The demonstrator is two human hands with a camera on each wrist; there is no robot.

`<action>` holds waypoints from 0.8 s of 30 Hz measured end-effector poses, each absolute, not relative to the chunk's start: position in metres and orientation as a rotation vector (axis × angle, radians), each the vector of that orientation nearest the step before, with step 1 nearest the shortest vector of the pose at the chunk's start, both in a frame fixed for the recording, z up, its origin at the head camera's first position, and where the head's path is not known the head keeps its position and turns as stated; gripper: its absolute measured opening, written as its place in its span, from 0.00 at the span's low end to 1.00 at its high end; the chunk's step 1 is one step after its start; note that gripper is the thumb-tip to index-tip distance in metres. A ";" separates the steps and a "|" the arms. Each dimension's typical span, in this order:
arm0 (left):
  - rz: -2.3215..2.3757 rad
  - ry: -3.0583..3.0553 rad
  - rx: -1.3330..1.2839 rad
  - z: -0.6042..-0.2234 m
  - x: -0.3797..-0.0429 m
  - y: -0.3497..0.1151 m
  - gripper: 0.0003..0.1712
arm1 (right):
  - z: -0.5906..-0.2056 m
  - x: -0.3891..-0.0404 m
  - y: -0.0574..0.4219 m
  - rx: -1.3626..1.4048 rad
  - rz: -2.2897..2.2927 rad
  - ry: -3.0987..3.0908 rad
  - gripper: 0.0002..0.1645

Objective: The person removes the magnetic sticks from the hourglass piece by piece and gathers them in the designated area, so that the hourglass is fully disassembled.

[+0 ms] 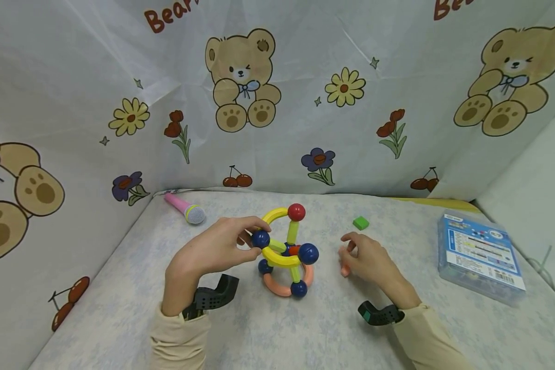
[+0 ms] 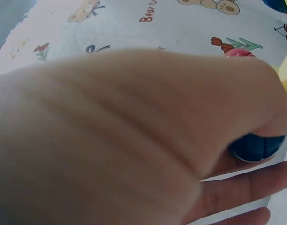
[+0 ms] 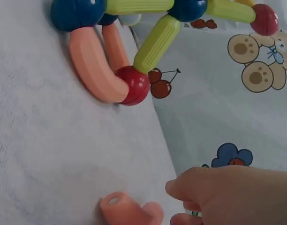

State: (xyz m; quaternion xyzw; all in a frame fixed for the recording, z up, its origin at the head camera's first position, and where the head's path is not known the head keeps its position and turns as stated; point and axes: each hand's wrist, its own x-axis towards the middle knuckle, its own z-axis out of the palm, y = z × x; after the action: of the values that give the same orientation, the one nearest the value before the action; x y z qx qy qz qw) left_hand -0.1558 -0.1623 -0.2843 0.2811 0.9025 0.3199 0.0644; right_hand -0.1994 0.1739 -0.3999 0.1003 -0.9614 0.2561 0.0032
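A toy of magnetic rods and balls (image 1: 293, 231) stands on the table, with yellow, green and orange rods between blue and red balls. My left hand (image 1: 215, 244) pinches a blue ball (image 1: 260, 239) on its left side; in the left wrist view that ball (image 2: 257, 147) shows partly behind the hand. To the right of the toy, my right hand (image 1: 370, 259) is low over the table beside an orange curved rod (image 1: 345, 269). The right wrist view shows this rod (image 3: 122, 208) a small gap away from the visible fingertips (image 3: 174, 187).
A pink toy microphone (image 1: 185, 208) lies at the back left. Behind my right hand is a small green block (image 1: 361, 222). A clear plastic box with a blue label (image 1: 481, 257) lies on the right. A bear-printed cloth (image 1: 296, 128) hangs behind the table.
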 end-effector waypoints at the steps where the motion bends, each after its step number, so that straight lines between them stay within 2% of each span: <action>1: 0.965 2.726 0.851 -0.285 -0.156 -0.162 0.20 | -0.397 -0.199 0.173 0.337 0.806 -2.984 0.22; 13: 0.977 2.722 0.865 -0.285 -0.157 -0.162 0.20 | -0.352 -0.172 0.150 0.678 0.982 -2.626 0.14; 18: 0.980 2.715 0.862 -0.285 -0.157 -0.162 0.21 | -0.336 -0.154 0.140 0.736 1.141 -2.630 0.16; 24: 0.991 2.701 0.847 -0.285 -0.157 -0.161 0.21 | -0.328 -0.142 0.129 0.842 1.224 -2.627 0.23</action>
State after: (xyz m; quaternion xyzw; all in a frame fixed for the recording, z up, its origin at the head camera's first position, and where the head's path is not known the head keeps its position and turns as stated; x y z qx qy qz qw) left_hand -0.1568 -0.1612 -0.2850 0.2818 0.8983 0.3295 0.0714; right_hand -0.1419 0.1289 -0.3283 0.2784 -0.8688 0.4049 0.0620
